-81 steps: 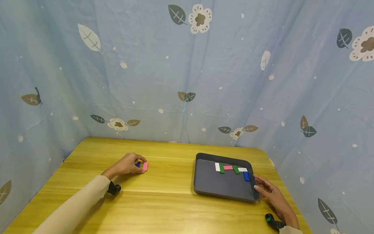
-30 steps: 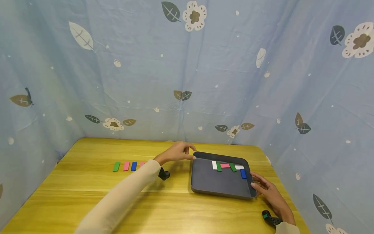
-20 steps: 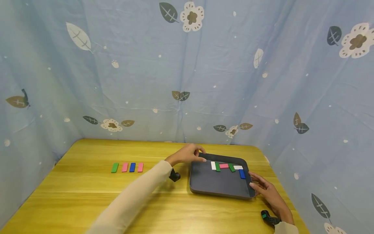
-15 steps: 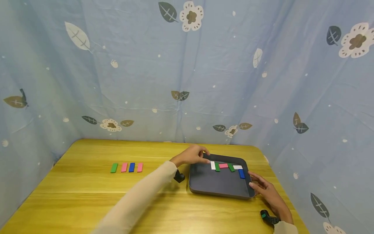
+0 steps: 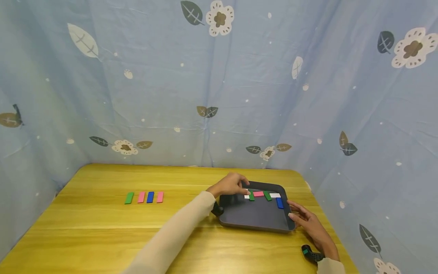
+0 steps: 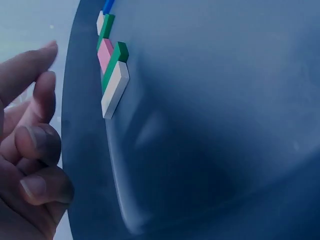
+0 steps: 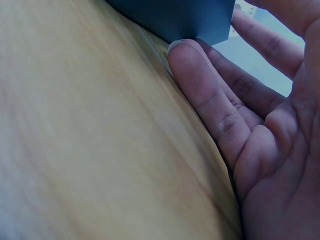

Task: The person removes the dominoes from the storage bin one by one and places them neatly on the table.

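My left hand (image 5: pixel 230 184) hovers over the far left corner of a dark grey tray (image 5: pixel 254 220), its thumb and forefinger apart near the white domino block (image 6: pixel 116 91). In the left wrist view its fingers curl loosely and hold nothing. Along the tray's far side, that block leads a flat row with a green block (image 5: pixel 251 196), a pink block (image 5: pixel 258 193), a second green block (image 5: pixel 267 196) and another white block (image 5: pixel 275 195). A blue block (image 5: pixel 280 203) turns the corner. My right hand (image 5: pixel 313 226) holds the tray's right rim, thumb over the edge, fingers against the outside.
On the wooden table (image 5: pixel 102 228), left of the tray, a loose green block (image 5: pixel 129 198), a pink block (image 5: pixel 141 197), a blue block (image 5: pixel 150 197) and another pink block (image 5: pixel 160 197) lie spaced apart. A patterned curtain (image 5: pixel 164 76) stands behind the table.
My left hand has moved right, from the loose pink block on the table to above the row in the tray. My right hand stays at the tray's rim. The blocks keep their arrangement.
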Demonstrator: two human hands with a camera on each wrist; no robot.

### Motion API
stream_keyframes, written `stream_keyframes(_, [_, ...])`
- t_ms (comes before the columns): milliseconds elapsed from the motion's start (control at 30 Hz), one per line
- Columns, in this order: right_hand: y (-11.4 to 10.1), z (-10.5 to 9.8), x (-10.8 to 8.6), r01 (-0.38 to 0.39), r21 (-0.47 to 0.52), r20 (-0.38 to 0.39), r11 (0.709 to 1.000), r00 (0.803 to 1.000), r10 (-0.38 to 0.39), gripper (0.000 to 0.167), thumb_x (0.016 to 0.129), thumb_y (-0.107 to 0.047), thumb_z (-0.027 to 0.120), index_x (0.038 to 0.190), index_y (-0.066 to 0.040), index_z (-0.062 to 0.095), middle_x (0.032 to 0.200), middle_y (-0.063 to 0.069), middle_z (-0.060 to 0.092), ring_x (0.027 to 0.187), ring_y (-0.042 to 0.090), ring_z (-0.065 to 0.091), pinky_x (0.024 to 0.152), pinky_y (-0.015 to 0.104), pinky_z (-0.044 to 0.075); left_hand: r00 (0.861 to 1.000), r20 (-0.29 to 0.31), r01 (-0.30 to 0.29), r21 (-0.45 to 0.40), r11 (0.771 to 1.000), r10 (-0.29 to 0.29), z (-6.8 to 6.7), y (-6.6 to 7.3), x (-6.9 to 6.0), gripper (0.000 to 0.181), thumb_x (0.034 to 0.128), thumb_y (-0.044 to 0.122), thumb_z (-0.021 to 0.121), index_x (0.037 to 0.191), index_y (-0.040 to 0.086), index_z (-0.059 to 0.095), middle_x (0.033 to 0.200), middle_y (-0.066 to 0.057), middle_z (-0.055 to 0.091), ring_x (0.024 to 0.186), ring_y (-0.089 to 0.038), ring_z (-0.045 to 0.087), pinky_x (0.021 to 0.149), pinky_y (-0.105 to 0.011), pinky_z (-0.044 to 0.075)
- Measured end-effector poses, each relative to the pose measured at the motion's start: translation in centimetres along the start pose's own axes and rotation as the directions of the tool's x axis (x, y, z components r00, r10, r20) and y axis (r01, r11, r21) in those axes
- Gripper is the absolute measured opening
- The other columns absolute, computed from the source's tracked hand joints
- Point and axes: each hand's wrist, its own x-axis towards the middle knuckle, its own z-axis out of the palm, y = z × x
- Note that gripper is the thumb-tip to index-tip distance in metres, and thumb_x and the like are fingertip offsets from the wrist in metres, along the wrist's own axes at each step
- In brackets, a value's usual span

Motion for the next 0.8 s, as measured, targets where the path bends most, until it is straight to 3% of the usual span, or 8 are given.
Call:
stream_keyframes(267, [0.1,-0.1,-0.1,0.016,0.001,-0.008,1.0,1.0,-0.016,0.061,0.1,-0.035,0.07,0.156,-0.026,0.046,0.15,0.015,0.048,0.116,0.027,0.059,0.078,0.041,0.057,0.999,0.01,0.047,-0.009,0.999,-0.047,0.7,-0.3,0.5,0.042,0.089,0.021,0.084,0.124,0.001,0.071,0.071,0.003,0.065,0.062,-0.011,0.06,0.06,-0.024,0.048])
stream_keyframes(433, [0.1,0.1,-0.1,0.013,0.009,-0.008,1.0,1.0,-0.013,0.061,0.1,-0.035,0.07,0.156,-0.026,0.047,0.151,0.015,0.048,0.118,0.031,0.057,0.078,0.041,0.056,0.994,0.016,0.104,0.07,0.992,-0.105,1.6,-0.5,0.7,0.047,0.0842,0.021,0.088,0.123,0.001,0.072,0.073,0.003,0.066,0.062,-0.009,0.06,0.061,-0.024,0.05])
stream_keyframes(533, [0.0,0.1,-0.2,0.012,0.015,0.0,1.0,1.0,-0.012,0.061,0.1,-0.034,0.07,0.156,-0.026,0.047,0.151,0.016,0.047,0.119,0.031,0.057,0.078,0.041,0.056,0.989,0.003,0.143,0.174,0.974,-0.146,2.0,-0.5,0.9,0.049,0.0825,0.027,0.09,0.123,0.004,0.073,0.084,0.001,0.071,0.069,-0.009,0.062,0.066,-0.026,0.052])
stream_keyframes(667, [-0.3,0.2,-0.4,0.018,0.017,0.011,1.0,1.0,-0.019,0.06,0.1,-0.033,0.069,0.155,-0.025,0.047,0.152,0.017,0.046,0.119,0.031,0.057,0.077,0.04,0.056,0.978,-0.027,0.208,0.291,0.934,-0.209,2.2,-0.4,1.0,0.051,0.0801,0.035,0.091,0.121,0.008,0.076,0.105,-0.001,0.074,0.083,-0.012,0.064,0.076,-0.031,0.054])
stream_keyframes(800, [-0.2,0.1,-0.5,0.027,0.016,0.015,0.999,1.0,-0.028,0.06,0.1,-0.033,0.069,0.155,-0.025,0.047,0.151,0.016,0.047,0.117,0.03,0.057,0.078,0.04,0.056,0.969,-0.055,0.245,0.33,0.912,-0.24,2.4,-0.4,1.1,0.048,0.0793,0.038,0.091,0.117,0.011,0.078,0.109,-0.001,0.074,0.09,-0.014,0.065,0.078,-0.034,0.055])
